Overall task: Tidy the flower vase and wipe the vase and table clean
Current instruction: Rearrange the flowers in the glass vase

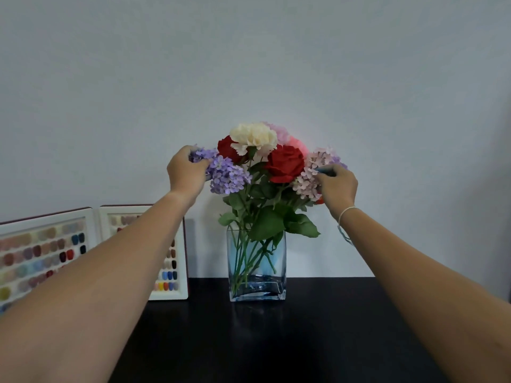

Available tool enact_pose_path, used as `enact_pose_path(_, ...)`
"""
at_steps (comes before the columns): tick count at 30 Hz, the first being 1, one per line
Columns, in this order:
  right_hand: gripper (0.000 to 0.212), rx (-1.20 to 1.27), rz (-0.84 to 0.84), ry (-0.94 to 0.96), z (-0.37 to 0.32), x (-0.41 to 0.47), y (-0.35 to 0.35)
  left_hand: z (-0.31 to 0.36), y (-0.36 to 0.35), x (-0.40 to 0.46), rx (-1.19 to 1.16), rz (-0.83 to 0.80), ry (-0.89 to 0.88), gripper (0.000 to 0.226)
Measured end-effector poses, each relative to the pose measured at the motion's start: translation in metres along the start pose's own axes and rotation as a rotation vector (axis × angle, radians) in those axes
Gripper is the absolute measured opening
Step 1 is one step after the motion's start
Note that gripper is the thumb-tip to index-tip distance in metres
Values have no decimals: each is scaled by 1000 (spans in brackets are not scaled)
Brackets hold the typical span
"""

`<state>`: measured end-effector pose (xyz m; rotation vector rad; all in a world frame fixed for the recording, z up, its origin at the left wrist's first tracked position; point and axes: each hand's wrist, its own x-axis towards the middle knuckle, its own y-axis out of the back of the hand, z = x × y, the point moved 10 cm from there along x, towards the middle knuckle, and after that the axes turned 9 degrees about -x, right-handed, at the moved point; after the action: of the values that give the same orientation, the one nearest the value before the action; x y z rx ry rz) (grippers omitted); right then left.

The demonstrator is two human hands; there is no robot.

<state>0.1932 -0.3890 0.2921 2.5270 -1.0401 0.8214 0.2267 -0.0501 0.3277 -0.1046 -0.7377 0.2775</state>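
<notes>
A square glass vase (pixel 257 286) with a blue tint stands on the black table (pixel 304 341) against the wall. It holds green stems and a bouquet: a cream flower (pixel 253 136), two red roses (pixel 286 163), a purple hydrangea (pixel 225 174) on the left and a pale pink hydrangea (pixel 312 172) on the right. My left hand (pixel 186 171) is closed around the left side of the purple hydrangea. My right hand (pixel 337 186) grips the right side of the pink hydrangea; a small blue-green bit shows at its fingertips. No cloth is in view.
Two white-framed display boards of coloured nail samples (pixel 41 255) lean against the wall at the left, the nearer one (pixel 171 275) close to the vase. A plain grey wall stands right behind the flowers. A bracelet sits on my right wrist.
</notes>
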Motion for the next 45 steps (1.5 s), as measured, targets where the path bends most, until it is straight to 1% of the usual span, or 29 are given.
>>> enact_pose_path(6, 20, 41, 19, -17, -2, 6, 5, -23, 44, -4, -128, 109, 83, 19)
enact_pose_path(9, 22, 97, 14, -72, 15, 1, 5, -42, 62, -12, -182, 160, 125, 14)
enact_pose_path(12, 20, 157, 15, -128, 32, -5, 5, -59, 74, -21, -228, 191, 165, 16)
enact_pose_path(14, 16, 180, 15, -129, 33, -7, 6, -62, 74, -23, -245, 185, 169, 17)
enact_pose_path(16, 13, 203, 3, -107, 29, -10, 6, -57, 68, -23, -261, 141, 139, 19)
enact_pose_path(19, 15, 293, 28, -87, 28, -21, 9, -45, 60, -30, -261, 102, 65, 26)
enact_pose_path(21, 16, 349, 75, -106, 38, -34, 13, -45, 62, -39, -290, 149, 50, 32)
enact_pose_path(24, 15, 323, 90, -166, 64, -57, 11, -64, 71, -59, -422, 288, 125, 35)
enact_pose_path(26, 14, 263, 42, -191, 79, -72, 1, -83, 72, -80, -447, 358, 191, 26)
enact_pose_path(27, 13, 230, 9, -193, 84, -78, -6, -92, 70, -92, -397, 367, 211, 20)
enact_pose_path(28, 13, 198, -27, -184, 86, -84, -13, -98, 65, -104, -322, 343, 212, 15)
enact_pose_path(29, 13, 171, -66, -163, 86, -88, -20, -102, 56, -113, -242, 284, 197, 12)
enact_pose_path(32, 23, 130, -181, -70, 72, -96, -43, -105, 7, -130, -41, -25, 120, 12)
enact_pose_path(33, 28, 110, -206, -33, 66, -97, -49, -103, -9, -133, 24, -117, 84, 16)
enact_pose_path(35, 35, 42, -212, 22, 57, -95, -57, -96, -35, -134, 157, -253, -14, 33)
enact_pose_path(37, 26, 20, -172, 37, 52, -90, -57, -90, -57, -137, 304, -362, -125, 47)
enact_pose_path(39, 16, 54, -134, 27, 50, -85, -56, -88, -71, -137, 476, -407, -210, 51)
enact_pose_path(41, 20, 83, -102, 30, 49, -81, -53, -85, -72, -129, 576, -373, -253, 43)
enact_pose_path(43, 24, 113, -93, 44, 48, -79, -49, -78, -68, -119, 561, -331, -267, 30)
enact_pose_path(45, 25, 154, -106, 30, 51, -76, -45, -72, -61, -108, 511, -300, -273, 24)
